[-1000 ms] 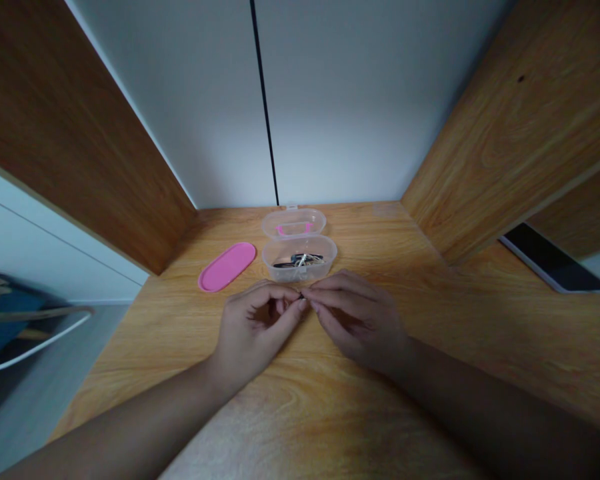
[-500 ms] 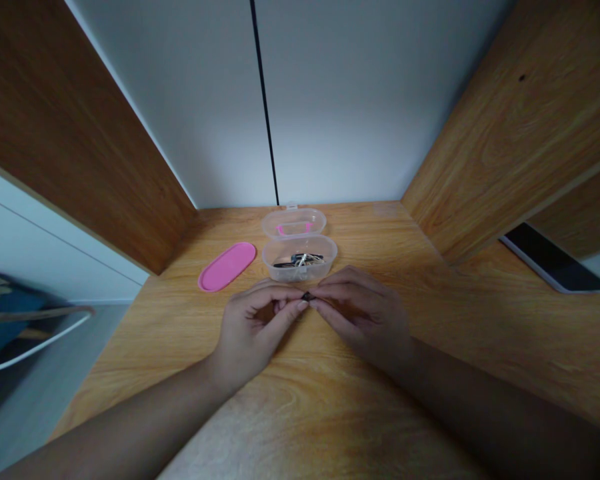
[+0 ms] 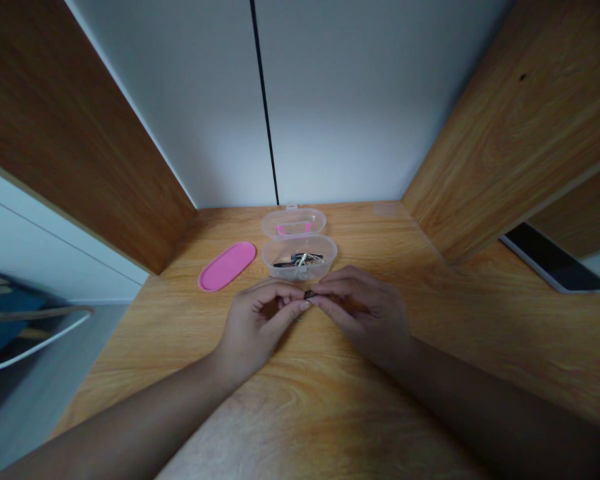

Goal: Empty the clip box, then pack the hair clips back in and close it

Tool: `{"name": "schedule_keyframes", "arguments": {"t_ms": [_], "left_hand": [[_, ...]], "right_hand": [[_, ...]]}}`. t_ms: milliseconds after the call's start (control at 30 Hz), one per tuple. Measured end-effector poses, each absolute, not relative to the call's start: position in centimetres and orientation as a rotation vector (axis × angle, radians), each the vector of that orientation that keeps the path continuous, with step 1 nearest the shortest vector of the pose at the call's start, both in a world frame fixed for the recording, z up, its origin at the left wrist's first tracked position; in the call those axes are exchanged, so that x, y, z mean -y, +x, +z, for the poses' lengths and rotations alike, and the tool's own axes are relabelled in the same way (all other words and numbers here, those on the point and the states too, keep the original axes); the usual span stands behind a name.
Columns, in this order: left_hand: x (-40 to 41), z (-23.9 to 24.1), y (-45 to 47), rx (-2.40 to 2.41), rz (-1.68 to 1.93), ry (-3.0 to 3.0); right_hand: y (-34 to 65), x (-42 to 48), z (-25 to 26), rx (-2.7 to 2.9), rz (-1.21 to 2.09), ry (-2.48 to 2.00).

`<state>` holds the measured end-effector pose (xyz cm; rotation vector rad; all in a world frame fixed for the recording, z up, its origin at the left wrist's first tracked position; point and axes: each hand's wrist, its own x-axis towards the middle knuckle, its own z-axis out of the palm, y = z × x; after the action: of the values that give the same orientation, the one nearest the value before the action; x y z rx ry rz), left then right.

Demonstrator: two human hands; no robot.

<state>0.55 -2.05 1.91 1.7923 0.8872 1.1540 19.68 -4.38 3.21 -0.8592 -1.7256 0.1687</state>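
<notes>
Between my two hands is a small dark object [image 3: 309,295], too small and too covered by fingers to name. My left hand [image 3: 260,323] pinches its left side between thumb and fingers. From the right, my right hand [image 3: 363,313] pinches the other side, so the fingertips nearly meet. Just beyond them stands a clear plastic case [image 3: 270,259], its lid [image 3: 267,223] tipped back with a pink part showing. Several black and metallic clip-like pieces [image 3: 305,259] lie in the case. A pink oval tray or lid [image 3: 227,267] rests on the wood to the left.
The wooden tabletop [image 3: 280,427] is boxed in by a wooden panel [image 3: 70,120] at left, another panel [image 3: 510,133] at right and a white back wall [image 3: 350,120]. A phone-like dark slab [image 3: 555,259] lies at the far right. A white curved tube [image 3: 40,348] shows lower left.
The small dark object has turned slightly in my fingertips, and more of it shows. Both hands stay almost where they were; the case and pink oval have not moved.
</notes>
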Motion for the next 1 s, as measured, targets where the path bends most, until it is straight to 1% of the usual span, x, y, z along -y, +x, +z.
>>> {"name": "schedule_keyframes", "arguments": {"t_ms": [233,533,733,833,1000], "left_hand": [[1.79,1.9,0.61,-0.818,1.191,1.869],[2.11,2.23,0.55,-0.94,1.225,1.939],[2.14,2.43,0.65,-0.92,1.201,1.975],[2.27,2.2,0.61,-0.955,1.174,1.903],[2.28,2.27,0.83,-0.98,1.194,1.616]], "right_hand": [[19.76,4.24,3.16,1.752,0.233,-0.827],[19.7,4.43,3.23,1.708,0.213,-0.878],[19.69,4.37,3.26,1.719,0.217,-0.852],[19.72,4.42,3.26,1.703,0.203,-0.881],[19.82,4.52,3.02,1.58,0.202,-1.07]]}}
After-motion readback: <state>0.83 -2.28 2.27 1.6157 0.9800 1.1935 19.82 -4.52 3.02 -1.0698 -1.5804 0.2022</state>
